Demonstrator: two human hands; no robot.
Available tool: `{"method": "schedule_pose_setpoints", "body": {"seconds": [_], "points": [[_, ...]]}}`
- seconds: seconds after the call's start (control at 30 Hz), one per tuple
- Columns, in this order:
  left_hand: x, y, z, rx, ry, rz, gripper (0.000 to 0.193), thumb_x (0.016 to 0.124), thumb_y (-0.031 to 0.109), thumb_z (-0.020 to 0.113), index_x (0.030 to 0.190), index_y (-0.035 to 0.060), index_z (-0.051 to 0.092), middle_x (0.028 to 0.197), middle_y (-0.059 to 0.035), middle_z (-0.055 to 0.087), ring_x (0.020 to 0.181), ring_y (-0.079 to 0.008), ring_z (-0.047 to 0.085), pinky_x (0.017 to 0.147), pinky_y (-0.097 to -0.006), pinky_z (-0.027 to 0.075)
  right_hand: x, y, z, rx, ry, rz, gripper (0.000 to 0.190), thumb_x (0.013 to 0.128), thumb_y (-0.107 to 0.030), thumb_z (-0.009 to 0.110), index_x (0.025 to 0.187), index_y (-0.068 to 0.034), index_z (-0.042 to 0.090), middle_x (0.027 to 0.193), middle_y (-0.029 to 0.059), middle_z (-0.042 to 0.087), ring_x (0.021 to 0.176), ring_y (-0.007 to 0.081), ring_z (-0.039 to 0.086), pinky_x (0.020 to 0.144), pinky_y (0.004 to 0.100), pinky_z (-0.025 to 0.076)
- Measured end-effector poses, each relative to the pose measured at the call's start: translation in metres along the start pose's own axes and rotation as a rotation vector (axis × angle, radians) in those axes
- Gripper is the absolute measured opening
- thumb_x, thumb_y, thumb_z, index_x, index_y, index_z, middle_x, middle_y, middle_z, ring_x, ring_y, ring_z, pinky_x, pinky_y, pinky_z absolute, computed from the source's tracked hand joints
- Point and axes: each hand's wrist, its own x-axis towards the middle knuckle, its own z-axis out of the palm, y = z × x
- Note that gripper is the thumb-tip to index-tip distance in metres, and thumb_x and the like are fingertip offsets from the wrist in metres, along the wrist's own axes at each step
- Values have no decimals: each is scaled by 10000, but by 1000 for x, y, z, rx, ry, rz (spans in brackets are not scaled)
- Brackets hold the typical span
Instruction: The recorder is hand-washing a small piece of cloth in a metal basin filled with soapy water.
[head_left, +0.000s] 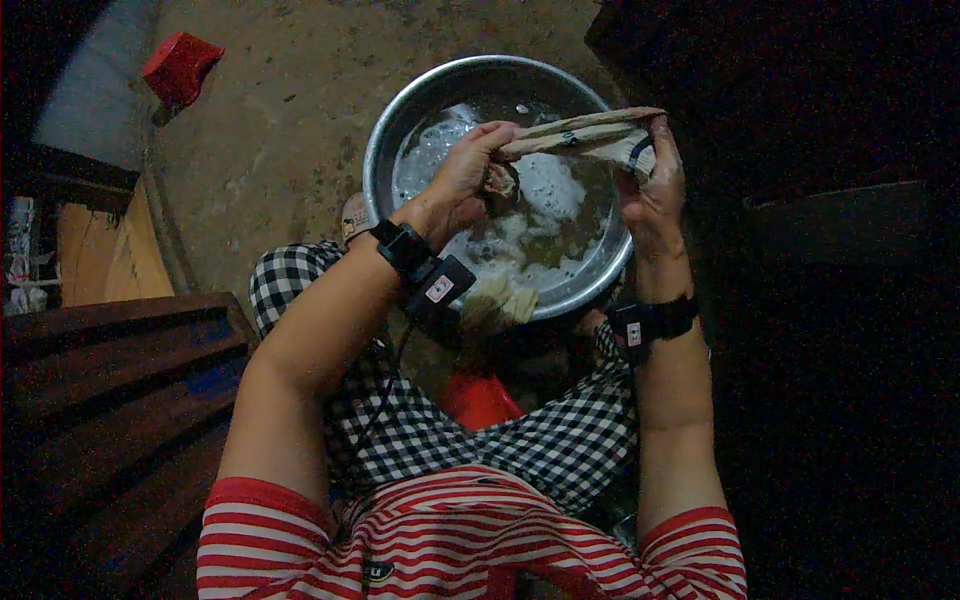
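Observation:
A cream sock (577, 139) with dark markings is stretched between my two hands, above a round metal basin (382, 127). My left hand (469, 169) grips one end of it over the middle of the basin, and a bunched part of the cloth shows under the fingers. At the basin's right rim, my right hand (656, 176) holds the other end, which has a dark band. Soapy water with white foam (551, 184) fills the lower part of the basin. Another pale cloth (499, 300) hangs over the near rim.
Upper left on the concrete floor (277, 150) lies a red plastic object (180, 67). Dark wooden slats (120, 360) stand at the left, beside a light brown board (112, 247). Something red (480, 401) shows between my legs. The right side is too dark to make out.

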Motion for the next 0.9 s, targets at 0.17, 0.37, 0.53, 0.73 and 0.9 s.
{"method": "schedule_pose_setpoints", "body": {"seconds": [0.17,0.37,0.53,0.73,0.9], "points": [[-3,0,9,145,-99,75,339,935,271,487,1247,140,467,826,3,552,488,-51,475,388,-193,388,7,2,-12,51,1,33,238,919,-321,520,955,-100,602,930,54,652,820,184,639,711,333,543],[-15,4,21,250,-238,77,365,925,242,509,1270,142,439,883,4,539,594,-56,488,481,-232,431,-1,-10,-4,113,4,123,246,911,-337,528,945,-106,604,903,58,654,797,191,642,690,333,546],[4,-4,3,367,-163,137,298,933,311,492,1142,101,525,808,30,497,590,-56,459,476,-219,374,17,-5,-25,17,-4,-24,244,913,-329,525,919,-99,606,881,65,650,791,203,631,712,357,537],[-3,1,6,291,-51,23,399,942,466,409,1020,106,564,733,23,508,518,-69,468,432,-215,361,11,-9,-18,43,51,22,232,928,-283,503,886,-78,602,852,68,633,779,200,611,724,367,519],[-4,6,7,174,-177,28,422,933,490,414,1016,104,563,778,-14,575,556,-93,546,456,-228,427,18,7,-26,-293,31,-81,205,924,-237,508,883,-56,595,842,54,611,746,161,591,699,324,502]]}}
